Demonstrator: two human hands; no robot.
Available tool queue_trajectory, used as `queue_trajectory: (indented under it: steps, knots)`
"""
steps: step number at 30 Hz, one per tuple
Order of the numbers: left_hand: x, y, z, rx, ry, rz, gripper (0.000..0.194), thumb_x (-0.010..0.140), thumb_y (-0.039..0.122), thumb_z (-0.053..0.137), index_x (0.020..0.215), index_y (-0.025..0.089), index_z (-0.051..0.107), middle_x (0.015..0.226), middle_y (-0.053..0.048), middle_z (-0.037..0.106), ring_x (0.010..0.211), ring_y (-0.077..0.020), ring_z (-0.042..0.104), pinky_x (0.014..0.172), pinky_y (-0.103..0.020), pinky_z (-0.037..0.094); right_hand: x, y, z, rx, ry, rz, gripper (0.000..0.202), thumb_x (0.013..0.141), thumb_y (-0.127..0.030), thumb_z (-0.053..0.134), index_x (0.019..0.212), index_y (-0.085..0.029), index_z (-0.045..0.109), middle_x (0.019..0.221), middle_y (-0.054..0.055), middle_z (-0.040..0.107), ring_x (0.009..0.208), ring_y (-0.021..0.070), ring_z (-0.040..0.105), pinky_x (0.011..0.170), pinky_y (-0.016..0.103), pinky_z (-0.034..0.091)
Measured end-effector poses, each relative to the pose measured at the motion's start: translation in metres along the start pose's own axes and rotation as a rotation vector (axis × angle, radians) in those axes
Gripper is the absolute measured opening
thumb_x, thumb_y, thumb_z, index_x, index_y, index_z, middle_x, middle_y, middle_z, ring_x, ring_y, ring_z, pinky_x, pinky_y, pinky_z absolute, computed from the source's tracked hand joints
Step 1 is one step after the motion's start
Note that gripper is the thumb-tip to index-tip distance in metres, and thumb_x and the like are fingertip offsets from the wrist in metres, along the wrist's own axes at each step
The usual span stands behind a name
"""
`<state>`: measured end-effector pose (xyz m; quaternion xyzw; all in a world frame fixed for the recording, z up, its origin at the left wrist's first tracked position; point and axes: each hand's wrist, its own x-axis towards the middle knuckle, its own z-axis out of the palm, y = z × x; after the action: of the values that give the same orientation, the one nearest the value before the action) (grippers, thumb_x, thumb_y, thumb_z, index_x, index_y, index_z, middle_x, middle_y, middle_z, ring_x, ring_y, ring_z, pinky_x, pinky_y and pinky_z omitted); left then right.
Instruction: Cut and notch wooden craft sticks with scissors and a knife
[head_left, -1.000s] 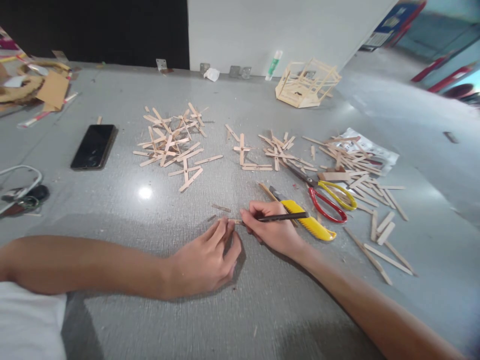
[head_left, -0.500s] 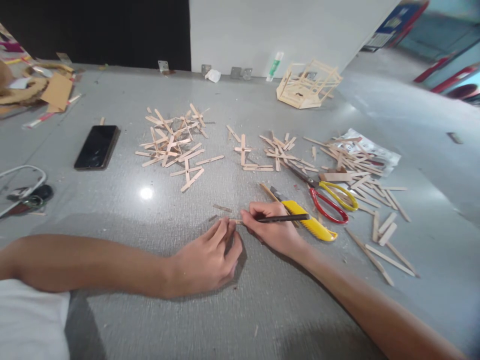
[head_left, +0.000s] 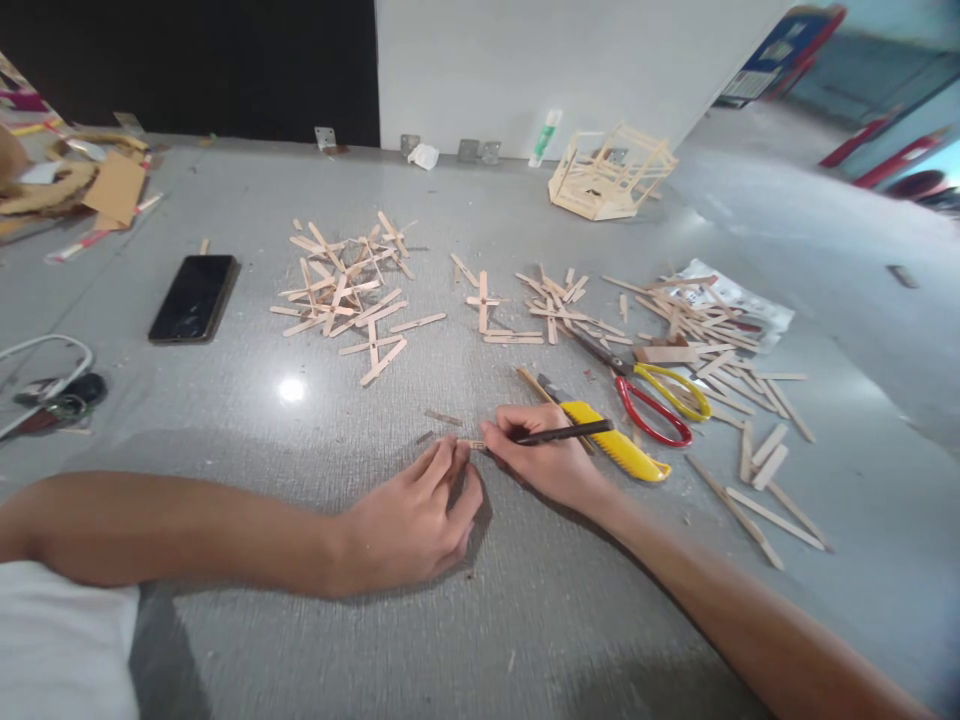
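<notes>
Nearest, the left hand [head_left: 420, 515] has its grip narrowed on a small wooden piece [head_left: 472, 445] at the centre of the tabletop [head_left: 360, 650], while the right hand [head_left: 544, 455] closes its grip around a black pen [head_left: 566, 432], its tip end hidden by the fingers. With that piece as the clock's centre, a yellow cutter [head_left: 626, 452] lies at 3 o'clock, just beside the right hand, and scissors [head_left: 660, 395] with red and yellow handles lie past it, between 2 and 3. Farther out at 2 o'clock, loose sticks [head_left: 697, 315] partly cover a plastic packet [head_left: 757, 305]; its printing is too small to read and its contents cannot be told. Crossed sticks [head_left: 484, 300] lie at 12, a stick pile [head_left: 337, 285] at 11 and a phone [head_left: 193, 300] at 10. Farthest back, an open stick frame [head_left: 611, 180] stands at 1 o'clock, beside a green-and-white tube [head_left: 545, 138] with unreadable writing.
</notes>
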<state>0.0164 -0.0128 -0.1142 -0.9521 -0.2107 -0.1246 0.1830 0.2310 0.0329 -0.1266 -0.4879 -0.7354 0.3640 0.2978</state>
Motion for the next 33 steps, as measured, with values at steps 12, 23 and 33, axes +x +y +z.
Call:
queue_trajectory:
  steps: [12,23,33]
  knots:
    - [-0.0024,-0.0009,0.0018,-0.012,-0.023,0.005,0.047,0.102,0.032,0.041,0.123,-0.004,0.064,0.122,-0.026,0.072,0.12,-0.0366,0.067,0.112,-0.042,0.043,-0.0021,0.0003,0.0021,0.118,0.016,0.094,0.048,0.096,-0.045,0.061,0.056,-0.021,0.049,0.045,-0.005,0.048,0.04,0.0092,0.04,0.041,0.024,0.03]
    - [-0.0024,0.0008,0.0024,-0.025,-0.005,-0.004,0.046,0.101,0.031,0.043,0.122,-0.004,0.063,0.12,-0.027,0.072,0.118,-0.0364,0.067,0.111,-0.043,0.042,-0.0013,0.0005,0.0027,0.054,0.028,0.049,0.046,0.096,-0.039,0.06,0.056,-0.022,0.044,0.047,-0.006,0.045,0.043,0.0088,0.037,0.044,0.025,0.028]
    - [-0.0024,0.0027,0.0031,-0.003,-0.005,-0.006,0.042,0.097,0.029,0.05,0.12,-0.004,0.065,0.12,-0.027,0.072,0.118,-0.0368,0.067,0.11,-0.044,0.043,-0.0013,0.0006,0.0011,0.056,-0.002,0.023,0.047,0.096,-0.039,0.06,0.057,-0.022,0.042,0.05,-0.006,0.043,0.048,0.0095,0.036,0.048,0.026,0.028]
